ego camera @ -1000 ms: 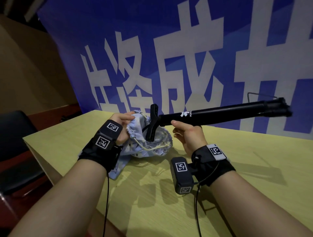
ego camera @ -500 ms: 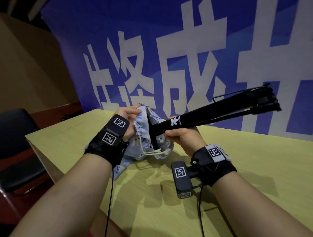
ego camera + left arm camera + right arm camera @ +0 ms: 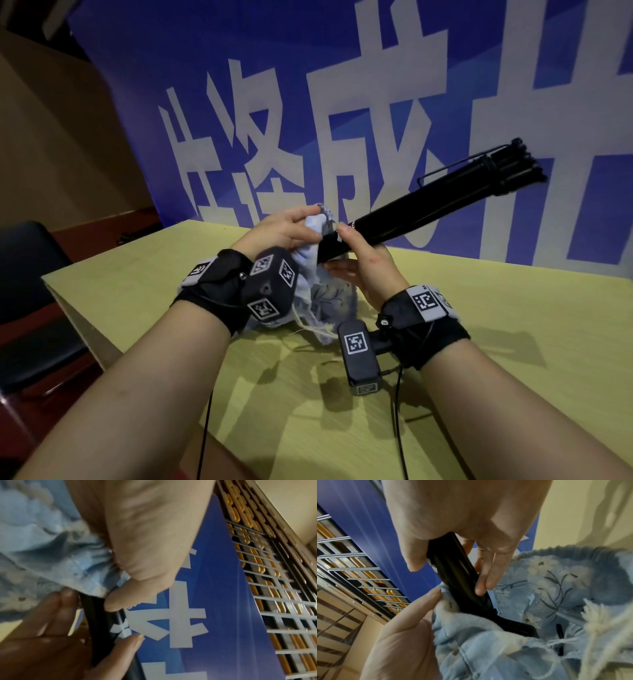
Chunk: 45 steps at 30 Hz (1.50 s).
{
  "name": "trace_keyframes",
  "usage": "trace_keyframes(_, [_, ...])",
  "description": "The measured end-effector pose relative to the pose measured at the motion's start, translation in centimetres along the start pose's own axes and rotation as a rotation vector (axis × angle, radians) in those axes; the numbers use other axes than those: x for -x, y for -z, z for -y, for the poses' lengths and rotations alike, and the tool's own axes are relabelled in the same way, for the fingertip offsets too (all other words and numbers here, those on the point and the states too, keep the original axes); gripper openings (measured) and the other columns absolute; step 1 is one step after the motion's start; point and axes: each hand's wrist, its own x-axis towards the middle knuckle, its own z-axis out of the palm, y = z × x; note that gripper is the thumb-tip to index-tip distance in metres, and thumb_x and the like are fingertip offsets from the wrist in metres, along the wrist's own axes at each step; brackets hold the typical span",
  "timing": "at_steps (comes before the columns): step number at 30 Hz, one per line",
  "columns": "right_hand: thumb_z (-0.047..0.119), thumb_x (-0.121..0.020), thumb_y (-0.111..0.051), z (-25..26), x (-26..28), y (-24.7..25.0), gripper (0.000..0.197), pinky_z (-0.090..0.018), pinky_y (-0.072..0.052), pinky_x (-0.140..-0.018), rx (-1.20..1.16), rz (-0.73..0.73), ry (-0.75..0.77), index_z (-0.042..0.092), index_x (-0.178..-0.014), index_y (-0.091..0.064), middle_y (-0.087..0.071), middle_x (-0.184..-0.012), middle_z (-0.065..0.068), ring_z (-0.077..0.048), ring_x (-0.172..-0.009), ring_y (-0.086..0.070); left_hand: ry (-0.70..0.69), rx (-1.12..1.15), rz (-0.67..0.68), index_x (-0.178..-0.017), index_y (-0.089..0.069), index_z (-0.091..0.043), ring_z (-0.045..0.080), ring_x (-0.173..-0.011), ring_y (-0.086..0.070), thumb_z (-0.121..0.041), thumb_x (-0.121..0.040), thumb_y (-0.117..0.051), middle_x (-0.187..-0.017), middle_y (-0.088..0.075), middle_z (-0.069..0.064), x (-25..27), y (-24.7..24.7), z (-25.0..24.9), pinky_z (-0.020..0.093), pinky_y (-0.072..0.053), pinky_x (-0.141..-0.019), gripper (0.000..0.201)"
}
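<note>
Above the near table (image 3: pixel 513 342), the left hand (image 3: pixel 277 233) pinches the rim of a pale blue floral drawstring bag (image 3: pixel 329 298). The right hand (image 3: pixel 368 270) curls round a black folded tripod (image 3: pixel 428 209). Only the tripod's head sits inside. The glossy shaft slants up to the far right and is not yet in.

Head view dim, darkest far left; overhead light casts several overlapping shadows on the table (image 3: pixel 565 308) near its front edge. Lines bow at frame edges. Left wrist pic motion-blurred; right wrist sharper, w/ bag (image 3: pixel 547 581) fringe soft close-up.
</note>
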Motion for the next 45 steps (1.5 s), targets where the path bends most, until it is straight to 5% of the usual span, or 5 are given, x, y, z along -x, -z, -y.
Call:
trace_keyframes(11, [0.036, -0.091, -0.059, 0.1, 0.1, 0.2, 0.035, -0.038, -0.055, -0.088, -0.014, 0.036, -0.035, 0.01, -0.115, -0.064, -0.072, -0.103, -0.012, -0.03, -0.095, -0.07, -0.067, -0.587, -0.062, -0.118, -0.066, -0.027, 0.016, -0.103, -0.063, -0.016, -0.074, -0.078, -0.115, -0.067, -0.004, -0.5, -1.2, 0.4, 0.032, -0.054, -0.088, 0.047])
trace_keyframes(20, [0.032, -0.081, -0.071, 2.0, -0.7, 1.7, 0.033, -0.025, -0.052, -0.059, -0.013, -0.287, 0.156, 0.007, -0.102, -0.062, -0.071, -0.094, -0.013, -0.018, -0.076, -0.068, -0.095, -0.59, -0.219, -0.121, -0.063, -0.023, 0.012, -0.087, -0.059, -0.011, -0.077, -0.077, -0.109, -0.061, -0.005, 0.1, 0.1, 1.7, 0.01, -0.041, -0.058, 0.049])
trace_keyframes(26, [0.014, -0.086, -0.067, 1.0, -0.7, 0.9, 0.039, -0.032, -0.057, -0.079, -0.122, -0.098, 0.038, -0.004, -0.119, -0.058, -0.068, -0.111, -0.02, -0.028, -0.1, -0.068, -0.169, -0.68, -0.154, -0.12, -0.064, -0.027, 0.02, -0.084, -0.067, -0.011, -0.077, -0.075, -0.109, -0.066, -0.006, -0.1, -1.5, -0.2, 0.026, -0.057, -0.061, 0.047])
trace_keyframes(36, [0.042, -0.071, -0.068, 4.1, -0.2, 3.1, 0.045, -0.037, -0.057, -0.072, -0.059, -0.149, 0.223, 0.036, -0.113, -0.051, -0.06, -0.12, -0.005, -0.024, -0.107, -0.062, -0.105, -0.684, -0.231, -0.125, -0.062, -0.026, 0.016, -0.064, -0.061, -0.007, -0.08, -0.073, -0.105, -0.057, -0.006, 0.8, -0.4, 0.5, 0.014, -0.046, -0.043, 0.05])
trace_keyframes(45, [0.037, -0.09, -0.059, 7.1, 0.2, 5.1, 0.033, -0.034, -0.057, -0.07, 0.148, 0.01, 0.044, 0.013, -0.114, -0.057, -0.065, -0.107, -0.008, -0.023, -0.091, -0.069, -0.089, -0.669, -0.23, -0.124, -0.062, -0.028, 0.021, -0.063, -0.06, -0.005, -0.08, -0.071, -0.107, -0.058, -0.003, 0.2, -0.6, 0.7, 0.028, -0.049, -0.051, 0.05])
